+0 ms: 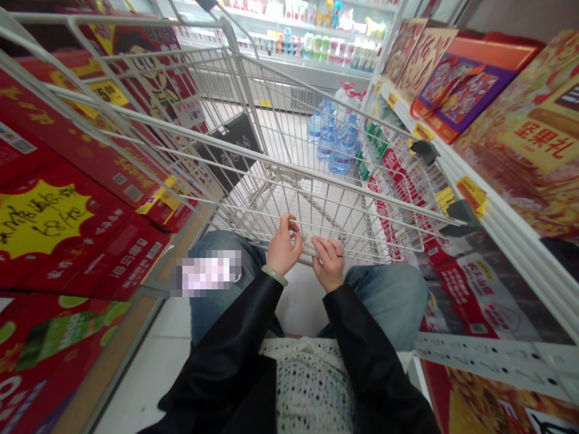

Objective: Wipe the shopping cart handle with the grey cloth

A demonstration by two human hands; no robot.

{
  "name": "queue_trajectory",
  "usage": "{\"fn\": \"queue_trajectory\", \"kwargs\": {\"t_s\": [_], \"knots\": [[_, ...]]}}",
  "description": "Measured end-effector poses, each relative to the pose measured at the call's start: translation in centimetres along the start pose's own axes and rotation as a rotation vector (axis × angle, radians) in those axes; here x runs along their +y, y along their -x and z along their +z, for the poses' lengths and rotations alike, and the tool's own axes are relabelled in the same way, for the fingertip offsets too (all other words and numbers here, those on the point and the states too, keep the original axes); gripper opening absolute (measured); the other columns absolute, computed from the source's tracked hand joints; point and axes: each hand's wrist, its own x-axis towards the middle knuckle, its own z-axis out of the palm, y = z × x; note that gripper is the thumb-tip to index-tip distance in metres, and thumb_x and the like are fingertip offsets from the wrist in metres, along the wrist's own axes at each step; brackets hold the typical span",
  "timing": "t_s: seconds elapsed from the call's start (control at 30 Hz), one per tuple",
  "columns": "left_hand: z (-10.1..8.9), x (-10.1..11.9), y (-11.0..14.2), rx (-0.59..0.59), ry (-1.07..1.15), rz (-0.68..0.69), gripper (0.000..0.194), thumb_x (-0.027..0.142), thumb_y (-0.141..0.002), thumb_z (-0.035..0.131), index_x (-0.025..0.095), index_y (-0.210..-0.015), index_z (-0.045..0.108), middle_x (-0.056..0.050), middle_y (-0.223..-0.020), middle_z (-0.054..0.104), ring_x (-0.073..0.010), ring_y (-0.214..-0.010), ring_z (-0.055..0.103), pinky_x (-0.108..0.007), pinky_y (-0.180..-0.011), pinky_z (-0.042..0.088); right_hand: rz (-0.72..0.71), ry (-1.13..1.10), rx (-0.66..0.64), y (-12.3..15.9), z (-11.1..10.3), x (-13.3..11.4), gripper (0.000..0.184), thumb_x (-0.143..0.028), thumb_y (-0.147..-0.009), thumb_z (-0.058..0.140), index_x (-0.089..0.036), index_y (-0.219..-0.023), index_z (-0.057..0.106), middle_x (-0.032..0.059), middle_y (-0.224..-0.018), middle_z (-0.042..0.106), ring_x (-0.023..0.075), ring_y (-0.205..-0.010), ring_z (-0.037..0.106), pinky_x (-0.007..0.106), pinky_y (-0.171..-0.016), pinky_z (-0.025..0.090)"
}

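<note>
A wire shopping cart (280,166) stands in front of my knees. Close to its lower rail, my right hand (329,262) has its fingers closed on a crumpled white cloth (309,246), which lies against the cart's wires. My left hand (283,246), with a pale bangle at the wrist, is just left of the cloth. Its fingers are curled in towards the thumb beside the wires; whatever they hold, if anything, is too small to make out. On my left thigh rests a flat pinkish object (208,273), blurred by pixelation.
Red boxes (90,235) are stacked close on the left. A shelf edge (511,241) with gift boxes (470,90) and red-labelled bottle packs (474,295) runs along the right. Beyond the cart, large water bottles (339,141) stand on the floor before a lit refrigerated display (316,48).
</note>
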Motion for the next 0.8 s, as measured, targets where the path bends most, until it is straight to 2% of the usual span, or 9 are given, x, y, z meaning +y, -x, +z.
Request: {"fn": "queue_trajectory", "kwargs": {"t_s": [0.13,0.33,0.6,0.8], "knots": [[-0.1,0.0,0.0,0.003,-0.009,-0.005,0.039,0.014,-0.089,0.054,0.024,-0.125,0.043,-0.002,-0.1,0.06,-0.0147,-0.094,0.065,-0.031,-0.087,0.06,-0.022,-0.005,-0.02,0.0,0.0,-0.3,0.048,-0.007,-0.087,0.054,-0.023,-0.129,0.069,0.0064,-0.113,0.075,0.0207,-0.107,0.063,0.038,-0.099,0.056],[0.0,0.0,0.2,-0.002,-0.02,-0.007,0.039,0.013,-0.089,0.054,0.024,-0.125,0.044,-0.003,-0.1,0.061,-0.0149,-0.094,0.066,-0.031,-0.087,0.059,0.025,-0.028,0.063,-1.4,-0.7,-0.3,0.051,-0.007,-0.085,0.056,-0.022,-0.133,0.066,0.0084,-0.121,0.072,0.0232,-0.115,0.061,0.042,-0.104,0.054],[-0.1,0.0,0.0,0.003,-0.015,-0.004,0.038,0.015,-0.09,0.054,0.024,-0.125,0.043,-0.002,-0.101,0.06,-0.0146,-0.094,0.066,-0.031,-0.087,0.059,0.005,-0.055,0.042,0.1,0.6,-0.9,0.049,-0.004,-0.081,0.055,-0.022,-0.123,0.071,0.0061,-0.108,0.076,0.0213,-0.104,0.065,0.039,-0.096,0.057],[-0.1,0.1,0.2,0.001,-0.039,0.004,0.041,0.013,-0.09,0.052,0.024,-0.128,0.043,-0.003,-0.102,0.062,-0.0157,-0.095,0.066,-0.031,-0.087,0.059,0.043,-0.041,0.114,-1.6,-0.9,-0.7,0.051,-0.007,-0.085,0.056,-0.025,-0.131,0.067,0.007,-0.115,0.075,0.0224,-0.111,0.065,0.042,-0.103,0.056]]}}
